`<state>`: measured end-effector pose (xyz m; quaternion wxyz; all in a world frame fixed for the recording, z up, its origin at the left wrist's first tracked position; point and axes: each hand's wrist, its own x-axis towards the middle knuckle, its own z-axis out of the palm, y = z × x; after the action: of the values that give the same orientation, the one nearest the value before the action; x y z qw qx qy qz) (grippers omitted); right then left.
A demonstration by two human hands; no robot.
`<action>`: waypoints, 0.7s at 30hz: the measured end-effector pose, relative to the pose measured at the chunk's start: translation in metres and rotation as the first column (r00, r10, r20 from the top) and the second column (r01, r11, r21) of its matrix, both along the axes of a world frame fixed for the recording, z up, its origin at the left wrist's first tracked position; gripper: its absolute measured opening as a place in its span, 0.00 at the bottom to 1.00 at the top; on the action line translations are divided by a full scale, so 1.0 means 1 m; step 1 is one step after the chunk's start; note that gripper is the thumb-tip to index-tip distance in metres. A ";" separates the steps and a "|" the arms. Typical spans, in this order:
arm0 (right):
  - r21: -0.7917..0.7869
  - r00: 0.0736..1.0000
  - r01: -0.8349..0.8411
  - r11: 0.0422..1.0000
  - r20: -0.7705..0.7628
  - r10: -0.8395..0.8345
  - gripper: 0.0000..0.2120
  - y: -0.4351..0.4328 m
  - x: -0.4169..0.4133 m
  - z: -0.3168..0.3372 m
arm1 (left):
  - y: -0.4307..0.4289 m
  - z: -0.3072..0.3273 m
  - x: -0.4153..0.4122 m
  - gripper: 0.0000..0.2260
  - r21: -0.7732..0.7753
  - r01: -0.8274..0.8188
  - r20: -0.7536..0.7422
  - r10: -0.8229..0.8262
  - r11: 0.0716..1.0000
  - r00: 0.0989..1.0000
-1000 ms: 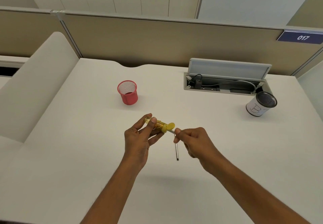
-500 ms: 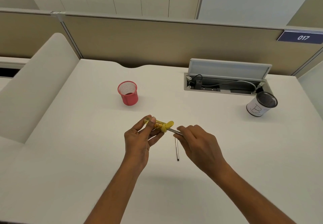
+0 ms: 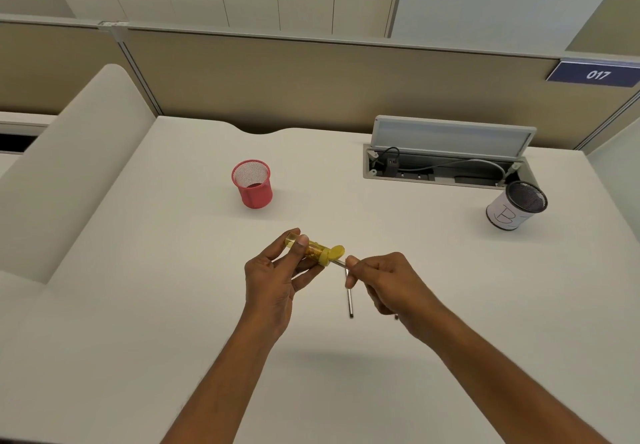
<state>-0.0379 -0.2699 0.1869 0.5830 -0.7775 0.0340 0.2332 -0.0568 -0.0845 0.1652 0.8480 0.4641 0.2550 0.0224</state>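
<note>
Left hand (image 3: 273, 280) grips yellow translucent plastic screwdriver handle (image 3: 317, 251), thumb on top, fingers curled beneath, held above white desk (image 3: 138, 305); right hand (image 3: 388, 280) pinches thin silver metal shaft (image 3: 340, 263) at the handle's collar, thumb and forefinger closed on it, other fingers curled; handle sits between both hands, tilted down towards the right hand; loose grey metal rod (image 3: 349, 301) lies on the desk just beneath the right hand's fingertips; red mesh pen cup (image 3: 252, 183) beyond the left hand; white-wrapped black mesh cup (image 3: 512, 209) well beyond the right hand.
</note>
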 end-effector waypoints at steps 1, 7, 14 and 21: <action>0.034 0.996 -0.013 0.999 -0.086 0.016 0.20 -0.002 0.002 0.004 | 0.000 0.000 -0.001 0.14 -0.002 -0.002 -0.003 0.002 1.000 1.000; -0.271 0.867 -0.030 0.962 0.473 0.160 0.16 0.001 -0.007 -0.008 | 0.002 0.002 0.001 0.12 -0.022 -0.029 -0.006 0.029 0.999 1.000; -0.577 0.314 0.210 0.790 0.804 0.504 0.09 -0.009 -0.006 -0.032 | 0.001 0.004 0.003 0.10 -0.030 -0.041 -0.011 0.041 0.999 0.999; -0.278 0.684 0.085 0.957 0.714 0.147 0.10 0.000 -0.008 -0.023 | 0.000 0.003 0.000 0.12 -0.047 -0.040 -0.002 0.040 0.998 0.999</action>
<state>-0.0463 -0.2700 0.1639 0.4243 -0.8827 -0.1797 -0.0923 -0.0572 -0.0843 0.1681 0.8580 0.4387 0.2651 0.0329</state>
